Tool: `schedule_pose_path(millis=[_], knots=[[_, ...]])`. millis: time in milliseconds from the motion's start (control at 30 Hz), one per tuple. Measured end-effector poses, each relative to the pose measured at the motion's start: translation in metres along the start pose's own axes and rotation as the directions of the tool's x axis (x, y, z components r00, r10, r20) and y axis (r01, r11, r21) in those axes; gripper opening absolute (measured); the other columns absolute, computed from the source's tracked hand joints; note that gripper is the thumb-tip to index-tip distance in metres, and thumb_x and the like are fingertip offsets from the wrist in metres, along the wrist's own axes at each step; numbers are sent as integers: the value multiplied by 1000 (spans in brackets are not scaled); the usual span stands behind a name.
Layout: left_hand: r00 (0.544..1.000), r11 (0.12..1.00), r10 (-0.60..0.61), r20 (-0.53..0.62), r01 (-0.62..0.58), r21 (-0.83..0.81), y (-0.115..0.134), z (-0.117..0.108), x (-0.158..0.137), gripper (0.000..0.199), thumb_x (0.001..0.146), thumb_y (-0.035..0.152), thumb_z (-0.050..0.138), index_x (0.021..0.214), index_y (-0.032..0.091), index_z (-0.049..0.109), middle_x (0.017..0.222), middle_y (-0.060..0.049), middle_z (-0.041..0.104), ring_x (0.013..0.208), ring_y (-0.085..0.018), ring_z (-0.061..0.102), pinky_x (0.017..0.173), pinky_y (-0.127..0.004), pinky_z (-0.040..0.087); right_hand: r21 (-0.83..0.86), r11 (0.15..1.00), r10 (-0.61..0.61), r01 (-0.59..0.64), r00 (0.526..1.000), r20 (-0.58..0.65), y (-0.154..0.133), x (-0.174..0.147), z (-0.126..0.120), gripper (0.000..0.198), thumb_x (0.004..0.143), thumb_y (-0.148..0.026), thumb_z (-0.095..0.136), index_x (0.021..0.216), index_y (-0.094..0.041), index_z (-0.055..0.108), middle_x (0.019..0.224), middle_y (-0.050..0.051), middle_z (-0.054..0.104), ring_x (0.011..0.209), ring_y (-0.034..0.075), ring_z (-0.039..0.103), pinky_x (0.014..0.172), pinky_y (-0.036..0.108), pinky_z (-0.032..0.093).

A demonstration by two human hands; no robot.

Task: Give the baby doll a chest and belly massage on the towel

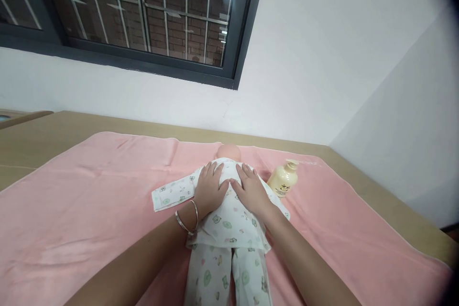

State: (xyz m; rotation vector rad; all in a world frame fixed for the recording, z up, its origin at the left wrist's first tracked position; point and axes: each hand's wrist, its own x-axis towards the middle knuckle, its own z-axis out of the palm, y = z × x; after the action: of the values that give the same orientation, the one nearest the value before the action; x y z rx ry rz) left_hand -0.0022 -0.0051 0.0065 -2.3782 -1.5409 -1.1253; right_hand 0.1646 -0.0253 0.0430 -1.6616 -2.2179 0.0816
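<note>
A baby doll (228,152) lies stretched out, its head pointing away from me. It wears a white top (229,224) with small green and brown prints and matching trousers (210,277). My left hand (211,189) rests flat on the left of the doll's upper body, fingers spread. On the right side of the upper body lies my right hand (253,190), also flat with fingers apart. My thumbs almost meet in the middle. The left sleeve of the top reaches out sideways; the right sleeve is partly hidden behind my right arm.
A cream pump bottle (283,179) stands to the right of the doll. Under both is a pink blanket (107,201), spread over a wooden surface (373,186). Behind rise a white wall (297,57) and a dark-framed window (154,64) with bars.
</note>
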Motion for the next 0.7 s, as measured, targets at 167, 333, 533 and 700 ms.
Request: schedule_pose_path(millis=[167, 333, 533, 700], knots=[[987, 985, 150, 51, -153, 76, 9, -11, 2, 37, 93, 22, 38, 126, 14, 53, 132, -16, 55, 126, -30, 48, 105, -52, 38, -72, 997, 28, -27, 1000, 13, -21, -12, -3, 55, 100, -36, 28, 147, -8, 35, 151, 20, 36, 143, 28, 28, 116, 45, 20], [990, 981, 144, 15, -144, 128, 18, -16, 0, 24, 93, 19, 39, 95, 14, 62, 113, -16, 63, 110, -29, 57, 95, -47, 46, -105, 993, 45, -47, 999, -14, -32, -20, -7, 49, 100, -31, 26, 140, -12, 48, 142, 17, 49, 136, 27, 40, 114, 44, 23], [998, 991, 20, -57, -12, 130, 12, -9, -2, 36, 89, 27, 48, 122, 13, 54, 126, -18, 59, 123, -35, 50, 102, -54, 41, -50, 998, 41, -43, 998, -47, -14, -5, 2, 56, 100, -38, 29, 147, -9, 36, 150, 19, 38, 142, 28, 28, 116, 46, 19], [995, 983, 82, -62, -70, 170, 9, -4, -1, 36, 90, 25, 46, 122, 10, 55, 127, -19, 58, 124, -35, 50, 103, -54, 41, -27, 1000, -17, 16, 999, -33, -9, -1, 6, 55, 101, -36, 27, 149, -9, 31, 154, 17, 31, 145, 26, 22, 117, 46, 17]])
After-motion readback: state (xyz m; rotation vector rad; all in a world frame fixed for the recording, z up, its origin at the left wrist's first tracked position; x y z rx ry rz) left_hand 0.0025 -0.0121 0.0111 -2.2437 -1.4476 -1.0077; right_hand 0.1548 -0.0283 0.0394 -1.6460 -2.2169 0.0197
